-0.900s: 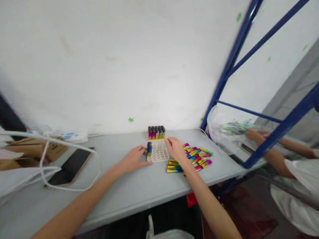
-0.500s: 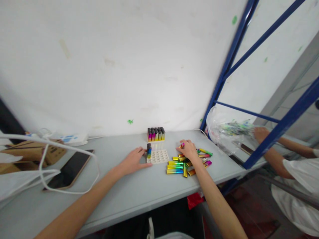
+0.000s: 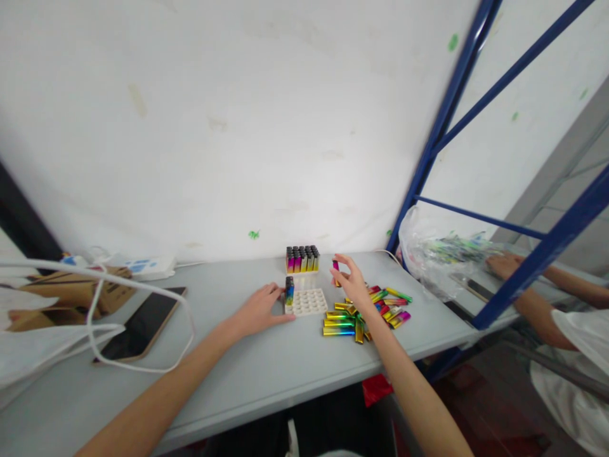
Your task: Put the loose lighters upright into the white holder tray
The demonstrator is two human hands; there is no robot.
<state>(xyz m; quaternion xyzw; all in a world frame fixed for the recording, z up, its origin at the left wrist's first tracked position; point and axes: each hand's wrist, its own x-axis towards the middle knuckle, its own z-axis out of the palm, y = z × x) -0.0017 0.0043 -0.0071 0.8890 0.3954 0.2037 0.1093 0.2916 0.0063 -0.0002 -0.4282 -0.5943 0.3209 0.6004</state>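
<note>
Centre of frame, a little below the middle: pale tray (image 3: 309, 302) with rows of round holes, lying flat on the grey table (image 3: 266, 362). At its left end stands a dark-topped lighter (image 3: 290, 292) – perhaps 2 close together, too small to count – upright, probably because the tray's sockets keep it so.

Left hand (image 3: 259, 310), left of centre: thumb spread wide from the fingers, thumb tip by the tray's near edge, fingertips at its left end beside the standing lighter. Grip open, nothing lifted; whether fingers press tray or lighter, I cannot tell. Pose reads as bracing, to stop the tray sliding.

Right hand (image 3: 353, 279), right of centre, raised above the table: thumb and fingers pinched closed on 1 purple-and-red lighter (image 3: 335, 273), held roughly upright at the fingertips. Likely pinched that way to leave its lower end free.

Below and right of that hand, loose pile of metallic lighters (image 3: 391, 313), lying flat at mixed angles, seemingly set on that side for short reach. Behind the tray, near the wall: packed block of lighters (image 3: 303, 260), upright in tight rows, dark tops up; apparently parked there out of the working space.

Lower left: phone (image 3: 143, 320), lying flat, well apart from the tray.
</note>
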